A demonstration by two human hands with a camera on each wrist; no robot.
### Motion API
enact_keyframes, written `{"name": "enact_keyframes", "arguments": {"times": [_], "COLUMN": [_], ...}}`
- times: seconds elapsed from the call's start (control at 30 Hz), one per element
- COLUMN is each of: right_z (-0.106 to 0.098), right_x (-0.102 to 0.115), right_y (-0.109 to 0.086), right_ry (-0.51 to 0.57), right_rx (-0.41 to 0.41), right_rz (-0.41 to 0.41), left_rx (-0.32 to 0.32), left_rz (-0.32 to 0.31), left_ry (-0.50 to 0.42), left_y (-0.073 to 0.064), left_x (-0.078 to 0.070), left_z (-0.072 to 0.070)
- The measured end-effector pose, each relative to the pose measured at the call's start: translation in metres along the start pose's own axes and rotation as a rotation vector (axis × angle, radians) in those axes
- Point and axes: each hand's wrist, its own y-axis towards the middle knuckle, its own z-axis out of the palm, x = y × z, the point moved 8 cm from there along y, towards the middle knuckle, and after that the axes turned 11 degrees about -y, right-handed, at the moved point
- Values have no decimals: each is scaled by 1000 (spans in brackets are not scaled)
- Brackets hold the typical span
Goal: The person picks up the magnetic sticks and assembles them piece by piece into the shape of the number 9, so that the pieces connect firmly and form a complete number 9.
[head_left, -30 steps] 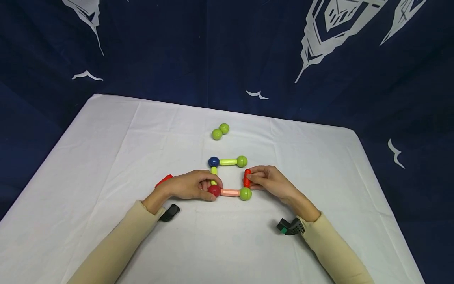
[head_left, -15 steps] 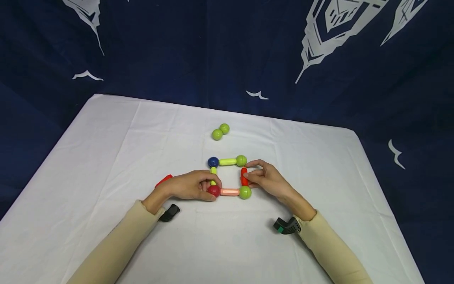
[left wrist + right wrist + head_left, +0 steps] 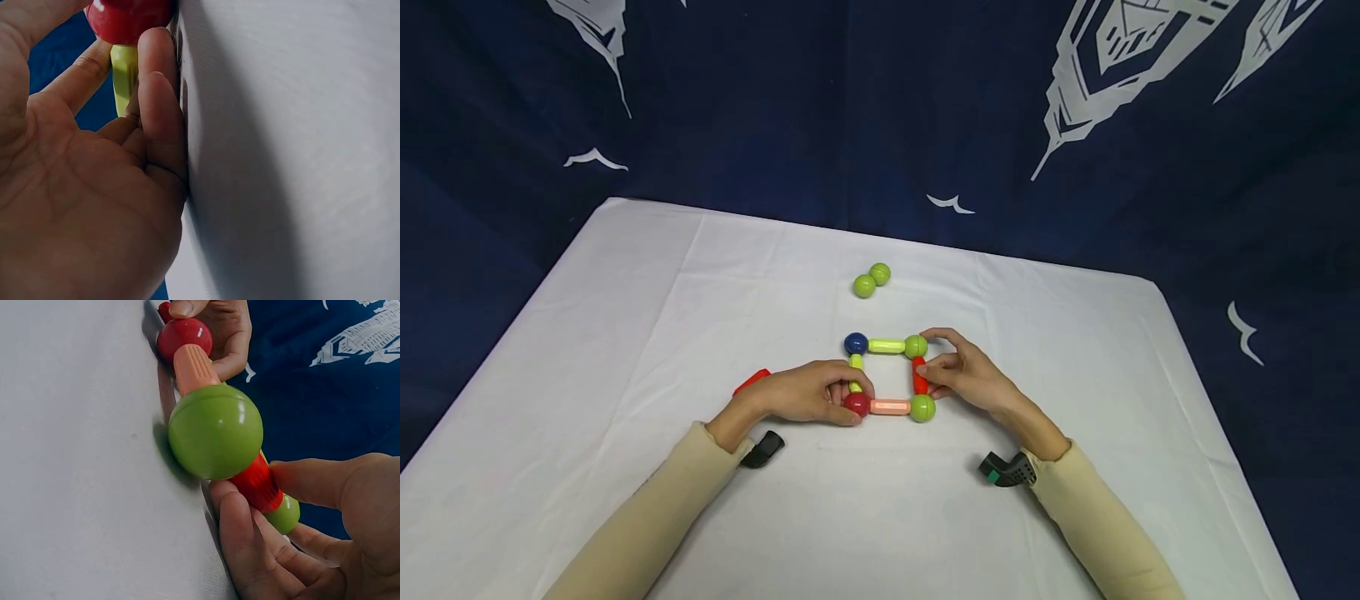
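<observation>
In the head view, balls and sticks form a square on the table. Its corners are a blue ball (image 3: 856,343), a far green ball (image 3: 915,347), a near green ball (image 3: 922,408) and a red ball (image 3: 857,405). My left hand (image 3: 801,392) holds the red ball, its fingers also by the left yellow-green stick (image 3: 124,78). Between thumb and fingers my right hand (image 3: 976,379) pinches the red stick (image 3: 257,482) on the right side, one finger reaching to the far green ball. A yellow-green stick (image 3: 887,346) makes the far side, a salmon stick (image 3: 891,407) the near one.
Two loose green balls, one nearer (image 3: 864,286) and one farther (image 3: 880,273), lie farther back on the white-covered table (image 3: 1060,333). Beside my left wrist lies a red piece (image 3: 751,381), partly hidden. A dark blue patterned curtain (image 3: 880,108) hangs behind.
The red stick has shifted left and now lines up between the two right-hand green balls, closing the square. My right index finger has extended to the far green ball. The left hand stays put.
</observation>
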Motion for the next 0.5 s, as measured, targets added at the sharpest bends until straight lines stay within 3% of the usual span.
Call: {"name": "enact_keyframes", "arguments": {"times": [0.23, 0.37, 0.5], "right_z": [-3, -7, -6], "right_x": [0, 2, 9], "right_y": [1, -1, -8], "right_ry": [-46, -128, -269], "right_rx": [-64, -116, -60], "right_rz": [-30, -35, -65], "left_rx": [-62, -93, -102], "left_rz": [1, 21, 29], "left_ry": [20, 52, 74], "left_y": [-1, 0, 1], "left_x": [-1, -3, -2], "left_z": [-5, -8, -8]}}
